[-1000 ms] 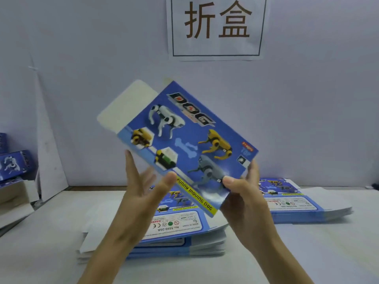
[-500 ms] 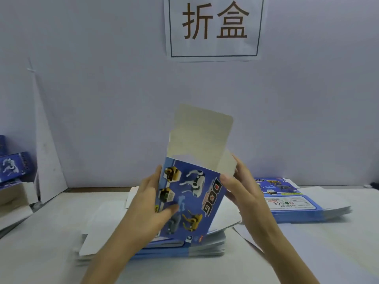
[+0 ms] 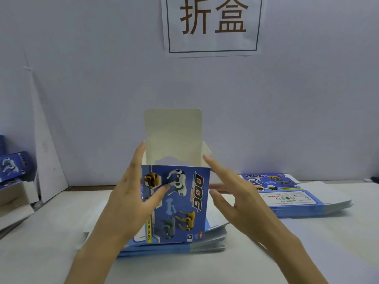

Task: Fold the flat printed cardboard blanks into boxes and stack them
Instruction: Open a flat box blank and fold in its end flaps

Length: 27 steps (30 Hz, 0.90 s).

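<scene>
A blue printed box [image 3: 180, 203] with robot-dog pictures stands upright in front of me, opened into a tube, its white top flap [image 3: 173, 136] pointing up. My left hand [image 3: 129, 201] grips its left side, thumb pressed on the front face and fingers along the left edge. My right hand [image 3: 235, 197] has straight, spread fingers against the box's right side and right top flap. The box's lower end is just above a stack of flat blanks [image 3: 213, 240] lying on the table [image 3: 307, 249].
A second stack of flat blanks [image 3: 291, 193] lies at the back right. Blue boxes [image 3: 12, 167] sit at the far left edge on white cardboard. A paper sign [image 3: 213, 25] hangs on the wall behind.
The flat blank, held up tilted a second ago, has been turned upright, lowered and opened into a tube. My right hand let go of its grip and now touches the right side.
</scene>
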### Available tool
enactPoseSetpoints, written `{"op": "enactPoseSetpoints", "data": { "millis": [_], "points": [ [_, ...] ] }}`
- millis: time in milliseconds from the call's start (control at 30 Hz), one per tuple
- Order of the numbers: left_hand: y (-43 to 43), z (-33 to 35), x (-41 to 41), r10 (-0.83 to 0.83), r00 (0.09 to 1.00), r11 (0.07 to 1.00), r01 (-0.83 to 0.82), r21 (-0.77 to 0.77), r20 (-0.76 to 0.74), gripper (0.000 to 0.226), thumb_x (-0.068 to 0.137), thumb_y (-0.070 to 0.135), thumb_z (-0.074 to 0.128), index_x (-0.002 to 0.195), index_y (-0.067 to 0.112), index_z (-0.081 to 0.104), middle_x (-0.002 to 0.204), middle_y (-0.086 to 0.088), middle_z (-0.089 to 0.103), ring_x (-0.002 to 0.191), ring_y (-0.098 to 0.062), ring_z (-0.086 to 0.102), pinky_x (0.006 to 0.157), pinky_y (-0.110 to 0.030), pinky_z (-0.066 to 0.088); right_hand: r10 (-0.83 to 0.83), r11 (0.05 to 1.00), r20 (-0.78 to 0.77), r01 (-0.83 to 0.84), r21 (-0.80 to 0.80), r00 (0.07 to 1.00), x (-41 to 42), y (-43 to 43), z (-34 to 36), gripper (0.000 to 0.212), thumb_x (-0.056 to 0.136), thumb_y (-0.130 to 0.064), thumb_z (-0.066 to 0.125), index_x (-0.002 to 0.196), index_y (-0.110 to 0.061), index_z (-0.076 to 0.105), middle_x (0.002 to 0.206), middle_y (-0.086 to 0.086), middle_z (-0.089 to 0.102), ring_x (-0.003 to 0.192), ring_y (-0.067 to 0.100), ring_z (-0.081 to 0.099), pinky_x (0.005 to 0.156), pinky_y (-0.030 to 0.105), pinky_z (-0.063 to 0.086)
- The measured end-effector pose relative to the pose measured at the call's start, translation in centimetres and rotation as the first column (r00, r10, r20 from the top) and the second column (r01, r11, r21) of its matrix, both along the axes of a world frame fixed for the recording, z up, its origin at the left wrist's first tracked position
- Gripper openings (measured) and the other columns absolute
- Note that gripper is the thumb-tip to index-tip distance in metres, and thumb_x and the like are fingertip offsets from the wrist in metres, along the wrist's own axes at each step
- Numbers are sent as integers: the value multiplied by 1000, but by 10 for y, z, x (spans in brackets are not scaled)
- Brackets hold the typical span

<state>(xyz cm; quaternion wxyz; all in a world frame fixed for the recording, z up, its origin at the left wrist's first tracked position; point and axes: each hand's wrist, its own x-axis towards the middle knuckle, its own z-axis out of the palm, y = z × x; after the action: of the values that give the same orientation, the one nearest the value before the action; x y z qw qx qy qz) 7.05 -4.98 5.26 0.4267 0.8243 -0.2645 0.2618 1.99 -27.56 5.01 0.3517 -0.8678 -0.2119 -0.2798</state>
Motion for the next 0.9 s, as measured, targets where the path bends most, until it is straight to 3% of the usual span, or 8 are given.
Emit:
{"op": "enactPoseSetpoints", "data": {
  "millis": [67,167,267,367,533,667,800,900],
  "points": [
    [4,-1,2,-7,1000,1000,6,-8,-8,90,66,61,60,139,59,7,137,10,51,106,-11,62,89,-36,51,-5,999,2,5,-46,1000,3,-3,0,81,96,-16,50,140,-65,3,133,-39,38,104,-14,58,81,1,43],
    [8,-2,3,-15,1000,1000,15,-20,-4,87,63,61,62,135,61,12,124,12,57,100,-10,64,84,-38,54,-41,992,36,45,-114,998,6,-6,1,89,95,-5,45,140,-65,-3,133,-36,38,105,-11,58,89,11,47],
    [9,-3,5,-26,1000,999,25,-32,-18,87,62,60,64,133,61,15,123,21,55,96,-5,65,82,-37,55,-64,993,147,77,-85,987,6,-5,1,75,93,-9,44,140,-59,14,128,-31,44,108,-8,57,88,21,53],
    [9,-4,7,-38,999,998,37,-44,-14,85,62,59,65,131,61,17,116,41,47,93,5,64,78,-33,56,-106,993,286,118,-26,952,9,-4,-3,64,87,-4,47,141,-36,30,136,-19,47,112,3,59,86,32,56],
    [6,-6,8,-63,998,997,63,-38,-1,85,61,61,64,130,63,16,116,45,43,92,6,62,77,-28,53,-128,992,357,124,35,925,11,-6,-2,58,79,0,51,127,-29,38,136,-22,44,114,0,53,84,4,45],
    [4,-7,8,-75,997,997,75,-24,10,86,61,60,65,132,62,16,114,49,46,92,8,63,77,-32,56,-148,989,397,140,47,906,8,-12,1,60,76,-1,57,127,-29,43,123,-20,54,108,3,56,87,16,50],
    [5,-9,8,-72,997,996,71,-54,-7,85,61,57,66,130,65,16,123,23,54,98,-6,65,79,-44,58,-183,979,496,205,11,849,14,-7,-3,61,74,4,61,131,-17,53,128,-8,54,107,9,52,94,7,37],
    [5,-10,9,-72,997,996,71,-53,-12,85,60,58,65,128,66,15,124,20,54,97,-7,64,80,-43,58,-248,968,559,232,100,791,21,-5,-11,45,76,0,66,120,-8,59,122,-3,56,103,11,55,92,8,40]
  ]
}}
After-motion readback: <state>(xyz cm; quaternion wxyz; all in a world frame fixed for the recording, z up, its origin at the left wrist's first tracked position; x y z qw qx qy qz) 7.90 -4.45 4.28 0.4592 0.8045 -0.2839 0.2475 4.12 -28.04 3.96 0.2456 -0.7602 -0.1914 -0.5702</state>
